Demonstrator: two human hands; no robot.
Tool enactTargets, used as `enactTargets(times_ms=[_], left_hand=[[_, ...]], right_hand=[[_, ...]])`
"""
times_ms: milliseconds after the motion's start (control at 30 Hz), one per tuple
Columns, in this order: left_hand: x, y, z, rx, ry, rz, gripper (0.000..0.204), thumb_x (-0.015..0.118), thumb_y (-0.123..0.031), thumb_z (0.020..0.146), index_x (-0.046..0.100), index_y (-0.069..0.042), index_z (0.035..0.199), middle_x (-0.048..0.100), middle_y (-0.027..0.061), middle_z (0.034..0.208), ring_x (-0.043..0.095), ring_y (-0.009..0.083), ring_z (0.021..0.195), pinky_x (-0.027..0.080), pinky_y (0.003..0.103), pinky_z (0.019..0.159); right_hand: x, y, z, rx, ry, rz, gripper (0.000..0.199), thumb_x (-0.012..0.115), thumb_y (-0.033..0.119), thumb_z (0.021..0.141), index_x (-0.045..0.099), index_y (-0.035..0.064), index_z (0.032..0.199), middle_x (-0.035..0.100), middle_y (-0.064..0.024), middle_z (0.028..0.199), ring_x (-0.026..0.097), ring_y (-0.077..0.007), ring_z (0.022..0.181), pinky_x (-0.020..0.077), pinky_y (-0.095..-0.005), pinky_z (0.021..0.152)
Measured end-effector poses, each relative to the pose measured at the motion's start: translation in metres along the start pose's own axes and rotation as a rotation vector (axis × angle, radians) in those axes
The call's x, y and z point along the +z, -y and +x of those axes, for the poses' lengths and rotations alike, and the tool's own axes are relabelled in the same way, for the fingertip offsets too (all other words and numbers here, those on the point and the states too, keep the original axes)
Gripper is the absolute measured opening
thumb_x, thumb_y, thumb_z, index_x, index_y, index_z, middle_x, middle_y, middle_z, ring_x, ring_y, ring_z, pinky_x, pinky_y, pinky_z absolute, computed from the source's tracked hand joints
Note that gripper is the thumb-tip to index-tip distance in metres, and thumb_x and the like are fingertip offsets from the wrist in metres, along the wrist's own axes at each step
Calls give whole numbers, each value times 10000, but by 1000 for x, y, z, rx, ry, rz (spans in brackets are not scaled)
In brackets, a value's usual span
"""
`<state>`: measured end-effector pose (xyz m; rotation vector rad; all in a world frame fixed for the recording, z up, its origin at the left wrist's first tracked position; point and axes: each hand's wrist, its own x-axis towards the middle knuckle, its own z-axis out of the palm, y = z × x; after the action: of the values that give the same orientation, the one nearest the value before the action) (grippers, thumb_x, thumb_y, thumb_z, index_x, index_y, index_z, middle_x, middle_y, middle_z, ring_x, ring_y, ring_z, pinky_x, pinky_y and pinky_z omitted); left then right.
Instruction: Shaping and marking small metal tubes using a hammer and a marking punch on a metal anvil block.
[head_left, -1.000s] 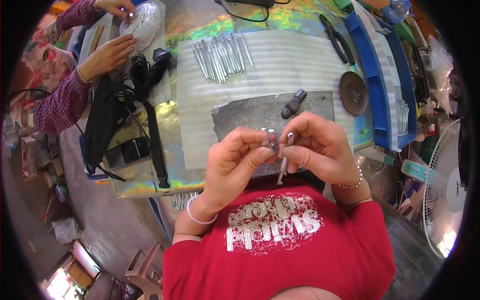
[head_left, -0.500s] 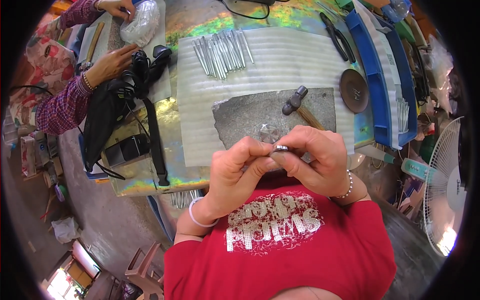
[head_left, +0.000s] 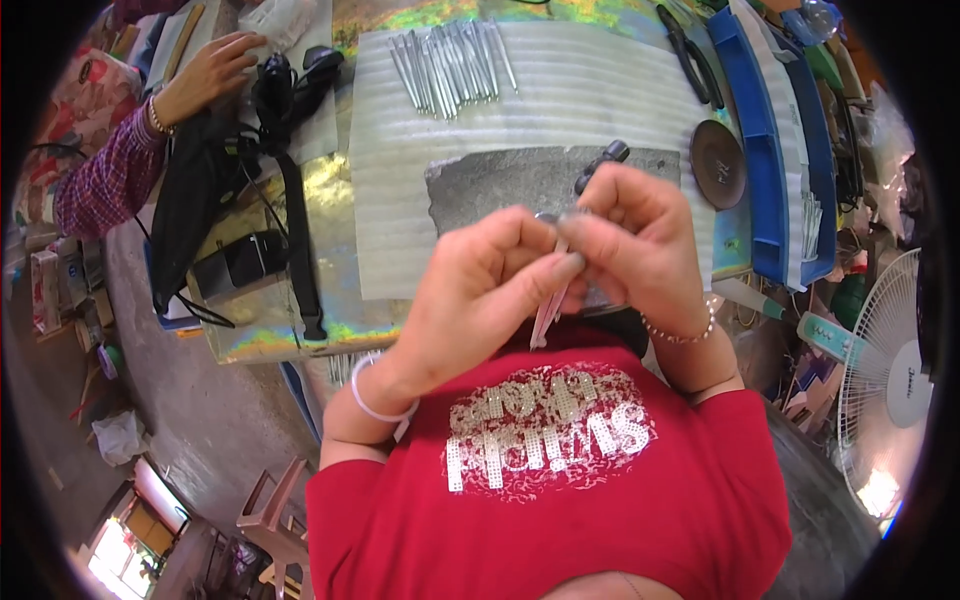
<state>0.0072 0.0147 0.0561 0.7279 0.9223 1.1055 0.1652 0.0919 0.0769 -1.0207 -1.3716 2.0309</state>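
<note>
My left hand (head_left: 490, 290) and my right hand (head_left: 640, 240) meet in front of my chest, fingertips pinched together. A small shiny metal piece (head_left: 545, 217) shows between the fingertips; its shape is mostly covered. From under the fingers a thin, pale pinkish, see-through strip (head_left: 543, 325) hangs against my red shirt; I cannot make out what it is. Beyond my hands lies a rough grey stone slab (head_left: 480, 180). On it rests a hammer (head_left: 606, 160), its handle hidden behind my right hand.
Many thin silver metal rods (head_left: 450, 70) lie on white foam sheet (head_left: 390, 200). To the right are black-handled pliers (head_left: 690, 60), a round brown disc (head_left: 717, 165), a blue tray (head_left: 755, 180) and a fan (head_left: 890, 370). At left, another person's hand (head_left: 205, 85) is near a black strapped bag (head_left: 200, 200).
Both hands have shifted slightly away from my body and turned. The pale strip now hangs below my fingers. The other person's farther hand has left the view.
</note>
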Motion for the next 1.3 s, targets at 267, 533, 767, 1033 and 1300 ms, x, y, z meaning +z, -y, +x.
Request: enactTargets(times_ms=[267,533,767,1033,1300], left_hand=[[-16,-19,9,-209,68,122,201,616,-134,891,535,25,983,617,25,701,590,61,554,471,171,469],[-22,-18,14,-280,72,57,204,633,-169,878,537,-4,947,601,18,649,593,78,496,463,175,415],[-24,-22,22,-358,107,36,199,649,-175,868,541,-18,925,602,12,644,591,71,485,464,173,412],[-21,-27,22,-371,148,63,197,664,-173,858,543,-24,901,604,13,641,584,64,480,454,168,408],[-3,-30,24,-368,326,215,211,678,-168,847,524,-24,846,601,27,617,577,68,477,449,171,409]], right_hand=[[-4,-12,18,124,-13,210,155,630,122,863,554,48,750,544,-7,566,383,-28,359,253,-170,319],[-4,-24,22,165,-15,309,154,627,123,863,551,61,744,543,-1,570,382,-26,356,266,-170,315],[-5,-31,20,173,-65,360,136,604,117,875,549,63,763,532,6,585,387,-26,366,296,-170,323],[-1,-33,9,105,-87,407,127,581,117,885,539,61,779,533,0,599,381,-30,372,292,-172,329],[2,-32,-25,-67,-243,320,118,575,101,888,523,64,789,535,-13,591,372,-28,373,268,-173,323]])
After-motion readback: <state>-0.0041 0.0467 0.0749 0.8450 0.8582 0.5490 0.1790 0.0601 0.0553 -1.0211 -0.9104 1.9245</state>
